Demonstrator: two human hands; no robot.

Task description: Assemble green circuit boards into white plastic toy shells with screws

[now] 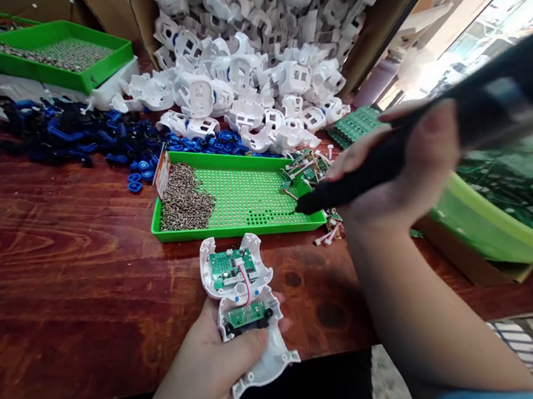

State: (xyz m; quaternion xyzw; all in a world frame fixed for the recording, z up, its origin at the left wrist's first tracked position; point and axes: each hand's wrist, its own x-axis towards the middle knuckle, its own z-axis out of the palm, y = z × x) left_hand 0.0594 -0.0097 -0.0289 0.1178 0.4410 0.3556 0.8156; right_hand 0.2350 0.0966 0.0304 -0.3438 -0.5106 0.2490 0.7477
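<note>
My left hand [236,359] grips a white plastic housing [260,369], thumb across its inner side, near the table's front edge. Two open halves show, each with a green circuit board, and a red and white wire runs between them. In my right hand [396,186] is a black electric screwdriver [368,170], its body blurred. The tip points down at the green perforated tray [246,230], over its front right part where several holes look dark. Whether the tip touches the tray I cannot tell. Small screws [183,202] are heaped at the tray's left end.
White plastic shells [237,76] are piled at the back. Blue and black parts [78,131] lie left of them. Wired circuit boards [309,169] sit by the tray's right end. Another green screw tray [56,57] stands back left; a yellow-green bin [498,223] of boards stands right.
</note>
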